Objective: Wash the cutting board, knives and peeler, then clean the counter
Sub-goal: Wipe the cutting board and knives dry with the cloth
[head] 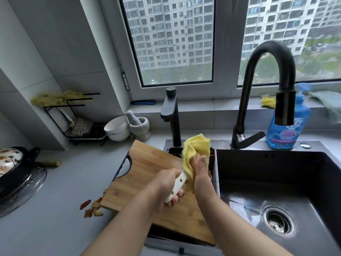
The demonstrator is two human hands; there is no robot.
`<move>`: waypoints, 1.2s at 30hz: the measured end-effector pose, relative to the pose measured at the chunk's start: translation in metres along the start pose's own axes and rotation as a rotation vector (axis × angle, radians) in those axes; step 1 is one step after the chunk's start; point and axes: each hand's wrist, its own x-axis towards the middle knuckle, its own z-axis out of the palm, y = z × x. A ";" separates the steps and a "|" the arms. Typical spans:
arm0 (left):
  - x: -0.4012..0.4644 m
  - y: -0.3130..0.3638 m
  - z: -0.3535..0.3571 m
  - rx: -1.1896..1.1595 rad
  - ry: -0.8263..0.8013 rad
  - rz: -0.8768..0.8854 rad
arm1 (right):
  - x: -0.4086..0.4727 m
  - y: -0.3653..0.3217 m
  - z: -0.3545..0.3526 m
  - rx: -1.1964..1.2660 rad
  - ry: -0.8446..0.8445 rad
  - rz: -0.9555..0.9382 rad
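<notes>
Knife blade wiped inside a cloth, above the board at the sink's left edge.
Left hand (pixel 166 187) fingers grip the white knife (pixel 177 185) handle; right hand (pixel 201 174) fingers pinch the yellow cloth (pixel 193 150) round the hidden blade. A slip could cut them. Peels (pixel 92 207) could fall off the worktop (pixel 73 182).

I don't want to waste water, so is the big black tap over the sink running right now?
Off: no stream falls from the tap's spout into the sink.
</notes>
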 end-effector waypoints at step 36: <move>-0.001 -0.010 -0.032 0.008 0.032 -0.051 | 0.047 -0.011 -0.016 0.693 0.249 0.181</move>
